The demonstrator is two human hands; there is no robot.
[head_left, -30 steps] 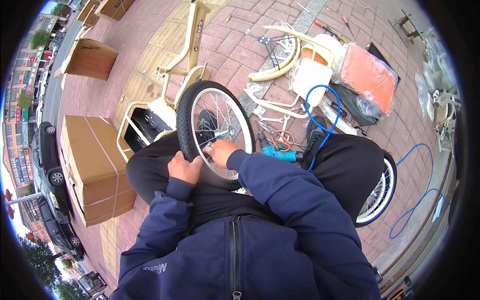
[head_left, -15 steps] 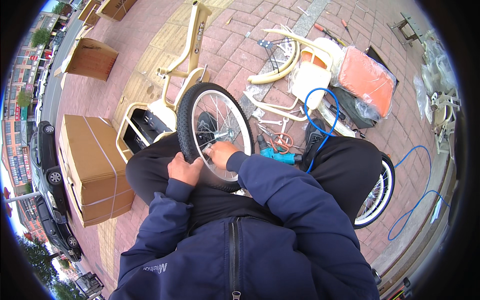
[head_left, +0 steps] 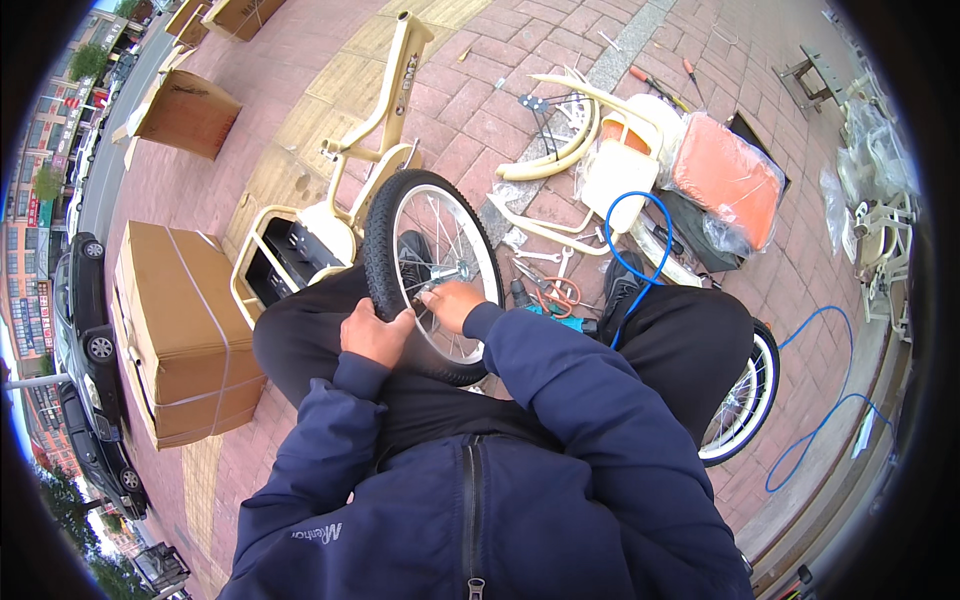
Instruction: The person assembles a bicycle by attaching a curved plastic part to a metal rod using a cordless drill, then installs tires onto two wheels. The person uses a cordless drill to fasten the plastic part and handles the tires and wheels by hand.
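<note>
A small bicycle wheel (head_left: pixel 382 235) with a knobby black tyre, white rim and silver spokes stands upright between my legs. My left hand (head_left: pixel 377 333) is closed round the near side of its tyre, thumb pointing toward the rim. Just inside the rim, below the hub (head_left: pixel 463 270), my right hand (head_left: pixel 452 304) reaches among the spokes with fingertips pinched together. Whatever they pinch is too small and covered to make out. Beyond the wheel lies a cream bicycle frame (head_left: pixel 388 120) with a rear basket (head_left: pixel 262 235).
Scissors (head_left: pixel 562 293), a wrench (head_left: pixel 538 255) and a partly covered teal power drill (head_left: pixel 575 322) lie by my right shoe. Further off are cream mudguards (head_left: pixel 560 160), an orange wrapped pad (head_left: pixel 728 180) and a blue hose (head_left: pixel 668 225). A cardboard box (head_left: pixel 185 340) stands left; another wheel (head_left: pixel 745 410) lies right.
The view has shifted slightly. The wheel leans a little differently, and my right hand has moved slightly while staying among the spokes. My left hand keeps its hold on the tyre.
</note>
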